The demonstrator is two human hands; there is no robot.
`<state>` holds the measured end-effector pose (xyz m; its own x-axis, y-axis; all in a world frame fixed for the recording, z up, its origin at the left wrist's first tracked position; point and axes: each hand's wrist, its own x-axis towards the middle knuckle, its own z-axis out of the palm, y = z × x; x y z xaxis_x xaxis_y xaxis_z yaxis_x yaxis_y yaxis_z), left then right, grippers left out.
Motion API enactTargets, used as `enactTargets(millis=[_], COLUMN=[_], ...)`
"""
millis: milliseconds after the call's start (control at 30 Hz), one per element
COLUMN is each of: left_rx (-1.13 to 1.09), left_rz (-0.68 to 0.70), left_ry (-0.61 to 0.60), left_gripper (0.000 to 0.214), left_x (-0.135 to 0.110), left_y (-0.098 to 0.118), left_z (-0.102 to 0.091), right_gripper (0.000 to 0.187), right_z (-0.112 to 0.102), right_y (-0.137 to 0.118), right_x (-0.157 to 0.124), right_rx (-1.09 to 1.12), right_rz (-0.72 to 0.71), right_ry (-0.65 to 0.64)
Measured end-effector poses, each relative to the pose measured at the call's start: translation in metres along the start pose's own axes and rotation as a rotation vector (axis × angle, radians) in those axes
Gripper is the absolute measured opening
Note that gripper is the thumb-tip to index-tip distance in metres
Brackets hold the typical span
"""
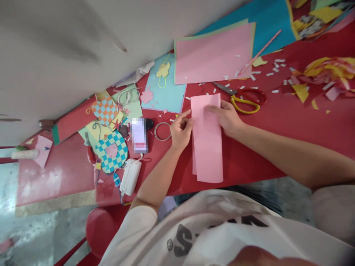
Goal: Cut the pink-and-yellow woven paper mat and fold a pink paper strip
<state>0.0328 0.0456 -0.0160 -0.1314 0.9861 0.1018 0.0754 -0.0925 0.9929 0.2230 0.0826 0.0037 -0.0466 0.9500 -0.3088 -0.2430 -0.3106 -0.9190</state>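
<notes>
Folded pink rectangular paper sheet (207, 147), positioned over the near side of the red table (294, 118). Right hand (229, 120), forearm slanting in from the right: fingers clamped on the sheet's upper right edge. Left hand (181, 131): fingers loosely curled, thumb and index apart beside its left edge; contact cannot be told.

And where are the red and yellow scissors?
In the head view, the scissors lie right of centre on the red table, between the right hand and the flat pink sheet.
</notes>
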Motion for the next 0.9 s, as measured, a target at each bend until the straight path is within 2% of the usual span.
enactTargets(millis=[167,367,900], left_rx=[-0.039,0.000,0.058], left_rz=[0.034,0.081,0.149], left_ry=[0.055,0.095,0.059], left_gripper=[0.047,0.044,0.041], left_x=[0.0020,0.0023,-0.0018], left_y=[-0.0048,-0.0067,-0.0066], left_z=[0.0000,-0.0006,-0.0009], right_gripper=[0.035,0.032,0.033], right_z=[0.0002,0.0014,0.0014], right_y=[-0.0023,-0.0042,-0.0005], right_x=[-0.0029,-0.0059,-0.0050], right_rx=[0.003,0.001,0.015], right_rz=[0.030,0.032,0.012], right_ry=[-0.061,-0.058,-0.046])
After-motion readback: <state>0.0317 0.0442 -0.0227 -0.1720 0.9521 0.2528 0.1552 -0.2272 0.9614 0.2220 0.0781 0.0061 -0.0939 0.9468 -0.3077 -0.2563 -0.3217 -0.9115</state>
